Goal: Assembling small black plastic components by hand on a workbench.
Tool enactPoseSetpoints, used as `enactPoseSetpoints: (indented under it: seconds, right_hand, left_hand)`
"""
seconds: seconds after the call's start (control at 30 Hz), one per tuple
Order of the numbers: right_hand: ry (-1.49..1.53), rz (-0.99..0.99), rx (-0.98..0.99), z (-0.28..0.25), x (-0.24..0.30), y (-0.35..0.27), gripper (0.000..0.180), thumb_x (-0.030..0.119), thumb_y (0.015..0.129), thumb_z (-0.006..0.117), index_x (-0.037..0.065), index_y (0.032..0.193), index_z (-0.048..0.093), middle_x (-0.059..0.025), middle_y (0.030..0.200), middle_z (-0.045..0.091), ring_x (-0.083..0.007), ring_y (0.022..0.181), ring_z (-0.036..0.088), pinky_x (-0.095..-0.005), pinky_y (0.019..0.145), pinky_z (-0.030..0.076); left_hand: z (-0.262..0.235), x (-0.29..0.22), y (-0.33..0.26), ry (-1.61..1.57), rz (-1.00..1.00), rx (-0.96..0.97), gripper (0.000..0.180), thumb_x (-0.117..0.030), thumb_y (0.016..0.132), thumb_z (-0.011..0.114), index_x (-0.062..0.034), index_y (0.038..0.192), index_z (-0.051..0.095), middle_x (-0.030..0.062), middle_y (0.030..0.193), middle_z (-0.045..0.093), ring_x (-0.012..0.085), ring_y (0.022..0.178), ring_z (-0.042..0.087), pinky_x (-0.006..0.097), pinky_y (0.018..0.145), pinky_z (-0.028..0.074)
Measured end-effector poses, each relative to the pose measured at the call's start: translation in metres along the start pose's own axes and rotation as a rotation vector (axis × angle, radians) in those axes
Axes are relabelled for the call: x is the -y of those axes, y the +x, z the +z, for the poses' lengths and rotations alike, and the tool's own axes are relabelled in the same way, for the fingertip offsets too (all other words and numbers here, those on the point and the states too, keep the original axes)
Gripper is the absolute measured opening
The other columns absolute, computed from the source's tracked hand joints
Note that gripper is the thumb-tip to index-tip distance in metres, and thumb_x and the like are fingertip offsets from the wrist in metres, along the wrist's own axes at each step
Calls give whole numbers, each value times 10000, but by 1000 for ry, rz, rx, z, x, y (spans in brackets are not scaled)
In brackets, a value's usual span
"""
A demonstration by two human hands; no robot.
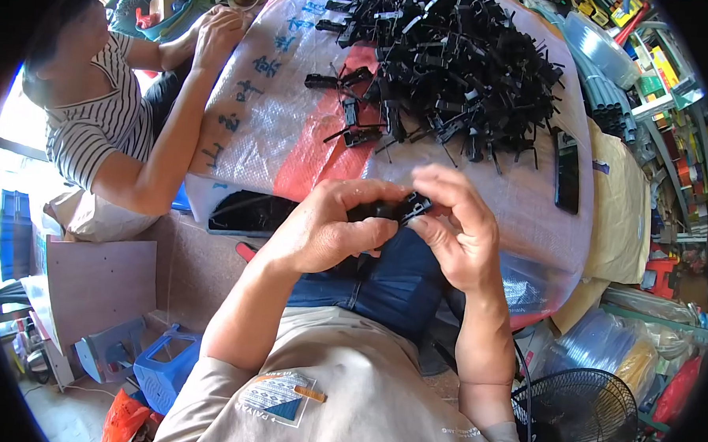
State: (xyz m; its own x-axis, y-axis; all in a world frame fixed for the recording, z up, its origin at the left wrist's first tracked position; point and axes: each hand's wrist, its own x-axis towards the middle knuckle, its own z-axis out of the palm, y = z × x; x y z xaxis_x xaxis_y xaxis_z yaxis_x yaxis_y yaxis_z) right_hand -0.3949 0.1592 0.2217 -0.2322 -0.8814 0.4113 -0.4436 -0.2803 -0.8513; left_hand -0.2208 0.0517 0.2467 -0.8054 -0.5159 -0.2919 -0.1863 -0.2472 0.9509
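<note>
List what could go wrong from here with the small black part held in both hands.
1. Both hands, left hand and right hand, pinch one small black part above the lap; if it slips, it may drop between the knees.
2. The heap of black parts on the woven sack looks tangled; pulling one could drag others off the edge.

Bright daylight fills the scene, pouring in from an overexposed opening (10,127) at the left edge that washes out to white. The woven plastic sheet (295,124) shows soft glare, and shadows are faint. Fisheye distortion bends the edges inside a black circular border, and the periphery is slightly soft while the centre stays sharp.
</note>
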Motion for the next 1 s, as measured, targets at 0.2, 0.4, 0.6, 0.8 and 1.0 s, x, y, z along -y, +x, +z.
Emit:
enactPoseSetpoints:
  seconds: [0.2, 0.4, 0.6, 0.8, 1.0]
  right_hand:
    - [417, 112, 17, -3, -7, -16, 161, -79, 815, 662, 0, 953, 640, -64, 1053, 574, -96, 871, 559, -197, 749, 446]
    - [574, 277, 41, 0, -13, -36, 130, -16, 842, 625, -22, 971, 606, -114, 1027, 561, -106, 733, 568, -202, 656, 472]
    - [561, 328, 103, 20, -5, -25, 119, -7, 862, 612, -25, 980, 603, -98, 1015, 564, -99, 713, 557, -214, 627, 455]
    - [370, 292, 100, 30, 4, -27, 113, -67, 886, 573, -32, 976, 631, -109, 1012, 599, -118, 716, 611, -223, 616, 507]
    - [413, 310, 144, 51, -4, -26, 90, -67, 878, 597, -20, 955, 600, -69, 994, 599, -86, 714, 595, -208, 619, 492]
  left_hand:
    - [-22, 39, -25, -533, 209, -6, 330, -14, 860, 522, 48, 1176, 594, 169, 1142, 657, 152, 648, 623, 248, 551, 470]
    - [-95, 174, -96, -1006, -194, -269, 206, -160, 889, 535, -17, 1030, 577, 151, 916, 654, 191, 634, 623, 249, 456, 491]
    - [-191, 259, -92, -1311, -293, -1007, 509, -408, 954, 512, 23, 1221, 480, 252, 1194, 554, 395, 985, 610, 481, 822, 564]
    - [-172, 256, -95, -67, -323, -910, 349, -337, 913, 625, -2, 997, 673, 64, 814, 667, 142, 736, 640, 278, 693, 505]
    - [-58, 98, -99, 276, 446, -384, 307, -118, 845, 699, 34, 1107, 651, 129, 1074, 662, 124, 752, 634, 256, 663, 500]
